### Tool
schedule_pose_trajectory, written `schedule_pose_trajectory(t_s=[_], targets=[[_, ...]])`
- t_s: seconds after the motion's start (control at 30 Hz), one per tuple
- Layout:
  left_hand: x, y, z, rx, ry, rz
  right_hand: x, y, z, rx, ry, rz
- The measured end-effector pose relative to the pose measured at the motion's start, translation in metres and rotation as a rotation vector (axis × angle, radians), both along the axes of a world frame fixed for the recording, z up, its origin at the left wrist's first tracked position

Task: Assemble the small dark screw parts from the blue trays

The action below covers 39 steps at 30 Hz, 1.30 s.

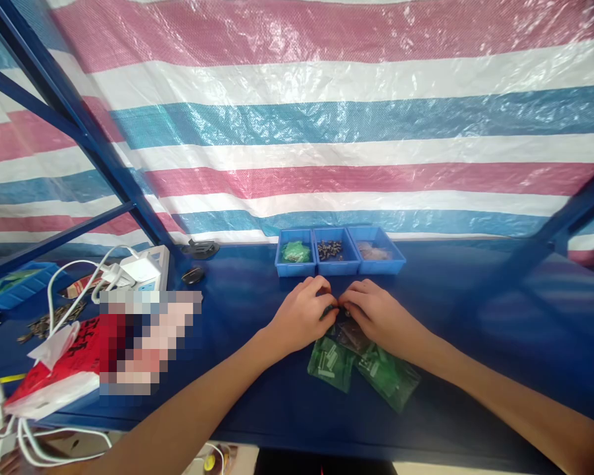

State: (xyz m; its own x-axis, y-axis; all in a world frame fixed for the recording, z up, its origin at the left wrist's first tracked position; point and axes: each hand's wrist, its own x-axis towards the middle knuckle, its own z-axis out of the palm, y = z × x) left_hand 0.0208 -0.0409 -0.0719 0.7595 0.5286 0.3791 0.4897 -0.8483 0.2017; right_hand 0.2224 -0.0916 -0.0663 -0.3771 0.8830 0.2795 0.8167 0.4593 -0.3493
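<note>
My left hand [304, 315] and my right hand [371, 311] meet over the table, fingertips almost touching. Each is closed in a pinch, and a small dark thing shows between them, too hidden to name. Just under my fingers lies a clear plastic bag [351, 336] with a dark look to it. Below that, a green plastic bag with white printing [330, 361] rests at the left, and another green plastic bag [389, 377] slants away to the right, partly beneath my right hand.
Three blue bins stand behind my hands: one with green packets [296, 252], one with small metal parts [329, 249], one with clear bags [373, 252]. At the left are a power strip [159, 267], white cables, a red bag [86, 346] and loose screws [49, 322].
</note>
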Motion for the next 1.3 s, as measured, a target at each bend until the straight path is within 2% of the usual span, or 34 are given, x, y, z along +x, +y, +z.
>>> schedule_pose_trajectory(t_s=[0.2,0.37,0.5,0.73,0.93,1.03,1.3], targets=[[0.001,0.002,-0.001,0.002,-0.025,0.068,0.002,0.003,-0.003,0.028,-0.003,-0.003],[-0.005,0.006,0.007,-0.004,-0.088,0.176,0.0,0.004,-0.015,0.124,-0.098,-0.037],[-0.01,0.009,0.014,-0.025,-0.139,0.21,-0.004,0.0,-0.016,0.134,-0.133,-0.057],[-0.008,0.006,0.012,-0.034,-0.071,0.178,-0.005,-0.001,-0.013,0.104,-0.076,0.0],[-0.005,0.004,0.012,-0.057,-0.078,0.164,-0.002,0.002,0.004,0.077,0.228,-0.062],[-0.002,0.002,0.013,-0.092,-0.127,0.168,-0.003,-0.001,0.01,0.047,0.337,-0.047],[-0.003,-0.001,0.016,-0.191,-0.182,0.058,-0.009,-0.011,0.014,0.009,0.358,0.022]])
